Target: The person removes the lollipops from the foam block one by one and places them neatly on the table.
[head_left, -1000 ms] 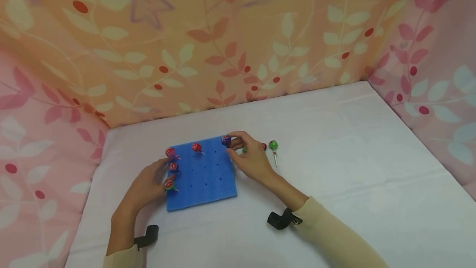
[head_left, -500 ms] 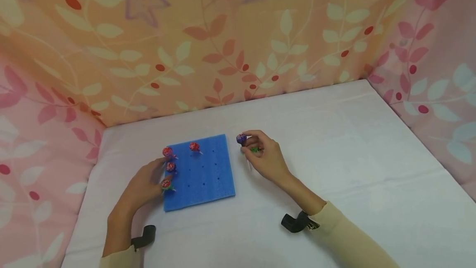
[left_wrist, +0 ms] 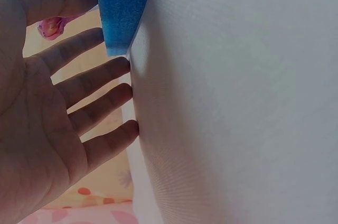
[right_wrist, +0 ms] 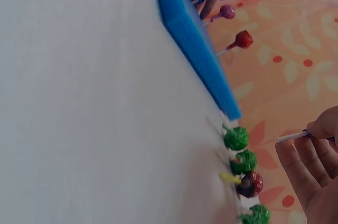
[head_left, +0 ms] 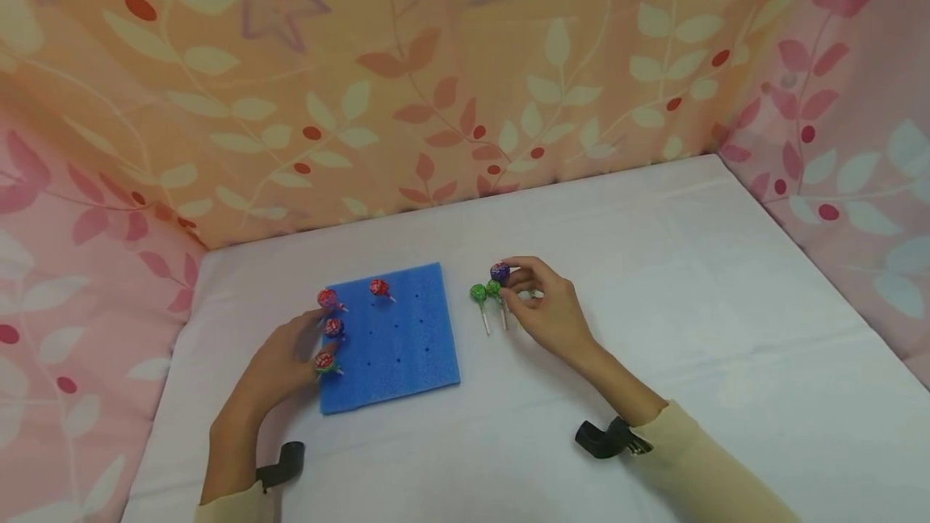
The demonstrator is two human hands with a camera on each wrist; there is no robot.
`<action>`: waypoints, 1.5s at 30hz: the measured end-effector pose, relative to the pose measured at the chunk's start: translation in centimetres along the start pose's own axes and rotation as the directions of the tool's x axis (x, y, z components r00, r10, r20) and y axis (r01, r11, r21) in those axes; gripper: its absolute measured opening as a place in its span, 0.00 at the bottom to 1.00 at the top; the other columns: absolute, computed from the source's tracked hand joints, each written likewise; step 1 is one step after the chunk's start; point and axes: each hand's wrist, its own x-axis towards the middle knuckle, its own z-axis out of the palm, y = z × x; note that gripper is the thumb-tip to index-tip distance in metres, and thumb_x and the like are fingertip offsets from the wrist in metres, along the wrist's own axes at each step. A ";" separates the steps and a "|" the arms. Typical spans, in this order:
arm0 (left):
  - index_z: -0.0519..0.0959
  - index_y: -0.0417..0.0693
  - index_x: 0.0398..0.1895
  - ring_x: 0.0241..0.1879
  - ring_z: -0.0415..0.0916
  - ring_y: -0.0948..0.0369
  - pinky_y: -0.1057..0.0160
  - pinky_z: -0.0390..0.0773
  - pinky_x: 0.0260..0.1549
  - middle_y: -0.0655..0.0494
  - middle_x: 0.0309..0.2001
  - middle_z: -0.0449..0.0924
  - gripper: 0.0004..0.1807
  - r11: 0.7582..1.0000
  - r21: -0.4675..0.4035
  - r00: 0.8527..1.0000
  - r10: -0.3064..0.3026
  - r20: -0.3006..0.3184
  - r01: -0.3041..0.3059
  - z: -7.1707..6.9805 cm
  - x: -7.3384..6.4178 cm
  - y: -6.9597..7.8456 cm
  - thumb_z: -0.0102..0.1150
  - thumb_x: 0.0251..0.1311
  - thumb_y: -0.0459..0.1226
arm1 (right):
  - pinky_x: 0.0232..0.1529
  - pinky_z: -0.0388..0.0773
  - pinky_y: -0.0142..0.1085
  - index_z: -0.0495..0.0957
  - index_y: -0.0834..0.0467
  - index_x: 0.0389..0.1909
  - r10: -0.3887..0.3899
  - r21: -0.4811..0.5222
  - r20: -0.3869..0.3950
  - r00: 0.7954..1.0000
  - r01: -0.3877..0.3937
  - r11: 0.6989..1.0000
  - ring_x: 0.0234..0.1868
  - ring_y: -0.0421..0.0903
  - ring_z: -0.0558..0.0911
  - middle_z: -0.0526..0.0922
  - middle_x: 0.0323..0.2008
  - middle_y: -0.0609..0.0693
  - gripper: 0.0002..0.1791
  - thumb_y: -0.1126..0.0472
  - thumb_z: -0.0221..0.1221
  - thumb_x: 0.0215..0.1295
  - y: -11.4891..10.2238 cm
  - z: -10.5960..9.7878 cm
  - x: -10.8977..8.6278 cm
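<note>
A blue foam board [head_left: 410, 337] with small holes lies on the white table. Four-sided and flat, it carries three lollipops along its left side: a pink-red one [head_left: 327, 298], a purple one [head_left: 334, 328] and a red-green one [head_left: 324, 361]. A red lollipop [head_left: 379, 287] stands near its far edge. My left hand [head_left: 279, 361] rests at the board's left edge, fingers extended; thumb and index finger touch the foam in the left wrist view. My right hand [head_left: 552, 315] pinches a purple-wrapped lollipop [head_left: 500, 272] above the loose ones, its white stick [right_wrist: 293, 137] showing in the right wrist view.
Right of the board lie two green lollipops [head_left: 477, 293] in the head view. The right wrist view also shows a red one [right_wrist: 253, 184] and another green one [right_wrist: 259, 215]. Patterned curtains [head_left: 465, 63] enclose the table's back and sides.
My right hand has moved right, away from the board's far right corner, with the purple lollipop still pinched. Green lollipops it covered now show. My left hand stays at the board.
</note>
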 end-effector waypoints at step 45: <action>0.64 0.45 0.81 0.79 0.59 0.32 0.23 0.60 0.73 0.37 0.79 0.67 0.42 1.000 0.003 1.000 0.009 -0.006 -0.009 -0.1 -0.1 0.1 0.66 0.65 0.43 | 0.35 0.83 0.27 0.80 0.62 0.59 0.115 -0.301 0.008 0.993 -0.108 0.947 0.34 0.47 0.90 0.91 0.37 0.57 0.21 0.70 0.68 0.64 4.3 -5.3 -1.1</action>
